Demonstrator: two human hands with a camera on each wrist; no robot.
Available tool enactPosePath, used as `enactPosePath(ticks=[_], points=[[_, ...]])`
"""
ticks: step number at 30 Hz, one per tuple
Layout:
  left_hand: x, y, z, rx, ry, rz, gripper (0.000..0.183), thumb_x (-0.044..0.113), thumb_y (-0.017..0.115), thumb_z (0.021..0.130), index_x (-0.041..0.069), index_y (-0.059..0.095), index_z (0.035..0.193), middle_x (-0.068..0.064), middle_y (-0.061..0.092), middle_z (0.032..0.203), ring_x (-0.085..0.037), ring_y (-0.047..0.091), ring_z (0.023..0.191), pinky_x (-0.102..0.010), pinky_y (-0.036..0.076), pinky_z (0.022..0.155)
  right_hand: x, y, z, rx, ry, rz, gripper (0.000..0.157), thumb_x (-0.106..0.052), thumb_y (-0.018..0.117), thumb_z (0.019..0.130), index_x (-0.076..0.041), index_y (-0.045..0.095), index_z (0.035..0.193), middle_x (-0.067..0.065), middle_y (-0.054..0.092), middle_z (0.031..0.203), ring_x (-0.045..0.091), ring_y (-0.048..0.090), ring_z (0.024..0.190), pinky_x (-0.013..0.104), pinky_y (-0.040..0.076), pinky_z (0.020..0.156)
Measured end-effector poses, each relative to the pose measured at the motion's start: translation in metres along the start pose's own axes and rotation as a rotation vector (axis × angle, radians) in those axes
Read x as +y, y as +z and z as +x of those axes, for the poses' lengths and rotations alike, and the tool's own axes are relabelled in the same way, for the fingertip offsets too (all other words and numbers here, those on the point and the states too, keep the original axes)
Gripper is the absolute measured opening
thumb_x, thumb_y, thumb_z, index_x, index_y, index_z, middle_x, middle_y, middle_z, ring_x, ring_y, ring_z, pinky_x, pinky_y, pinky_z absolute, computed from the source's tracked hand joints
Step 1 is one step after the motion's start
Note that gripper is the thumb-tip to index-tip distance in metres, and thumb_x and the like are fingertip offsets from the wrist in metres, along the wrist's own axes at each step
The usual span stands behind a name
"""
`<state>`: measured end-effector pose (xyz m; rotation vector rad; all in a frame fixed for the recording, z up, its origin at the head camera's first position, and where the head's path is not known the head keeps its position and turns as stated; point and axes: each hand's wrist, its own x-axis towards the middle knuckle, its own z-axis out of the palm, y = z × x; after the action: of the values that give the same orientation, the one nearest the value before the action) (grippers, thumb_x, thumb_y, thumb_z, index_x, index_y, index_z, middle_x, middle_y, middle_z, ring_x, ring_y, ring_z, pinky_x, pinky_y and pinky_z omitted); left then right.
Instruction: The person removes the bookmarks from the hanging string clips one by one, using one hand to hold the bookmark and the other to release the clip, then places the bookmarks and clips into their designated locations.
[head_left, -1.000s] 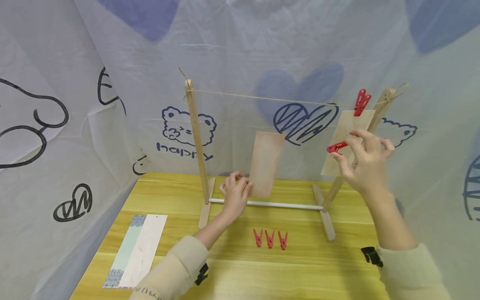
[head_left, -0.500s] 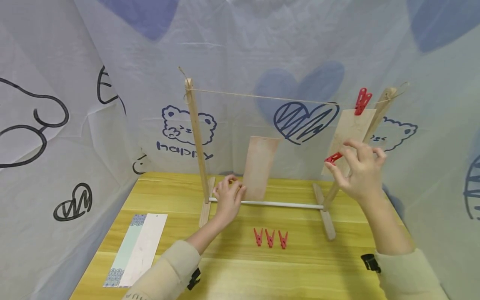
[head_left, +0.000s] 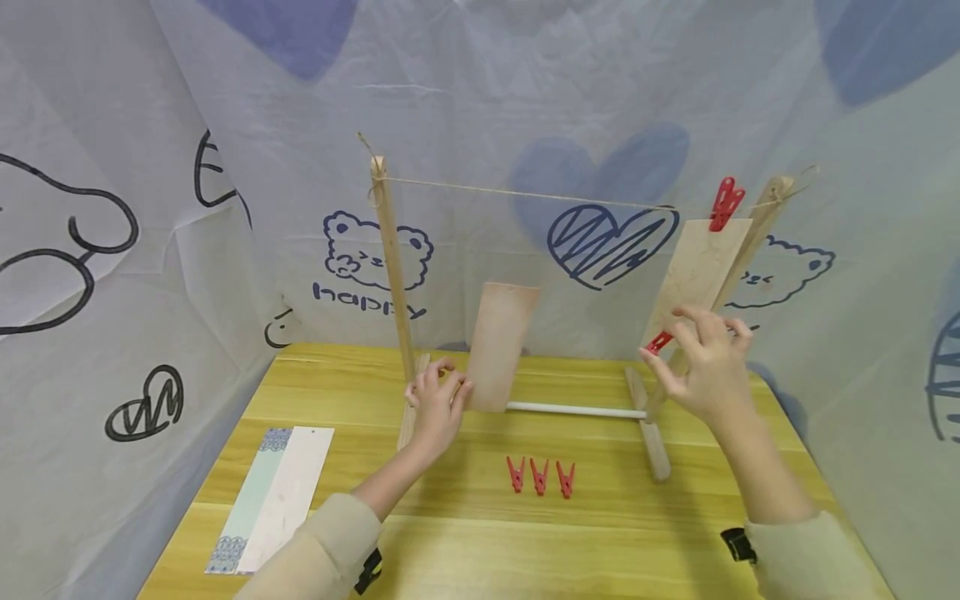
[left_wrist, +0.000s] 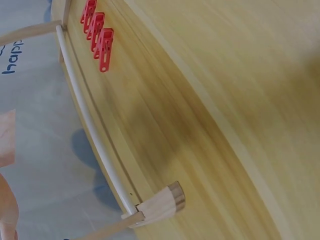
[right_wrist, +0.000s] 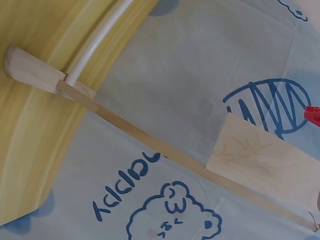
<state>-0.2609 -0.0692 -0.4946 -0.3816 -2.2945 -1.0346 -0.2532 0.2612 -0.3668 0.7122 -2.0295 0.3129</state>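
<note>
Pinching a narrow, pale pinkish card [head_left: 502, 346] by the lower part of its left edge, the left hand [head_left: 437, 412] holds it nearly upright, leaning slightly, below the twine [head_left: 525, 193] and in front of the white rod [head_left: 577, 409]. The right hand [head_left: 707, 362] grips a red clothespin [head_left: 659, 342] between thumb and fingertips, overlapping the lower part of a hung card [head_left: 699, 265] in the head view. That card is fastened at its top edge by a pair of red handles, the line clothespin [head_left: 726, 204], beside the right wooden post [head_left: 761, 227]. Three spare clothespins [head_left: 539, 477] lie in a row on the wood-grain table [head_left: 600, 550]. To the left, a white card [head_left: 296, 492] lies against a pale green card [head_left: 255, 496] with blue patterned ends. The left wooden post [head_left: 392, 258] carries the twine's other end.
</note>
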Motion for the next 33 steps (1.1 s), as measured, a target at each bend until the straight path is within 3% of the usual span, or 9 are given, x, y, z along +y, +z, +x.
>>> enactPosePath(ticks=[12,18,24,33], points=[[-0.008,-0.010,-0.011,-0.004,-0.005,0.017,0.013,0.017,0.058,0.087,0.005,0.061,0.086,-0.015,0.046,0.110,-0.032,0.039,0.101,-0.057,0.015,0.089,-0.006,0.010,-0.019,-0.099,0.060,-0.014,0.066,-0.061,0.036,0.088,0.001,0.057,0.088,0.020,0.053,0.107,0.035,0.048,0.098,0.058,0.022,0.085],[-0.013,-0.013,-0.018,-0.009,-0.010,0.019,0.011,0.016,0.059,0.086,0.005,0.059,0.084,-0.016,0.045,0.109,-0.033,0.039,0.101,-0.058,0.014,0.087,-0.009,0.016,-0.030,-0.124,0.076,0.012,0.059,-0.056,0.040,0.088,0.000,0.055,0.085,0.020,0.052,0.107,0.035,0.047,0.098,0.059,0.022,0.084],[-0.017,-0.017,-0.025,0.005,-0.023,0.018,0.010,0.015,0.060,0.085,0.006,0.059,0.084,-0.015,0.046,0.109,-0.033,0.040,0.098,-0.058,0.014,0.086,-0.012,0.023,-0.041,-0.142,0.092,0.012,0.061,-0.059,0.035,0.089,-0.002,0.052,0.079,0.019,0.053,0.107,0.034,0.047,0.098,0.057,0.022,0.084],[-0.021,-0.021,-0.037,0.022,-0.055,0.015,0.008,0.016,0.060,0.085,0.007,0.059,0.085,-0.015,0.045,0.108,-0.032,0.039,0.096,-0.058,0.013,0.085,-0.016,0.031,-0.054,-0.151,0.111,0.027,0.049,-0.051,0.045,0.086,-0.004,0.053,0.078,0.019,0.054,0.106,0.035,0.048,0.096,0.056,0.023,0.083]])
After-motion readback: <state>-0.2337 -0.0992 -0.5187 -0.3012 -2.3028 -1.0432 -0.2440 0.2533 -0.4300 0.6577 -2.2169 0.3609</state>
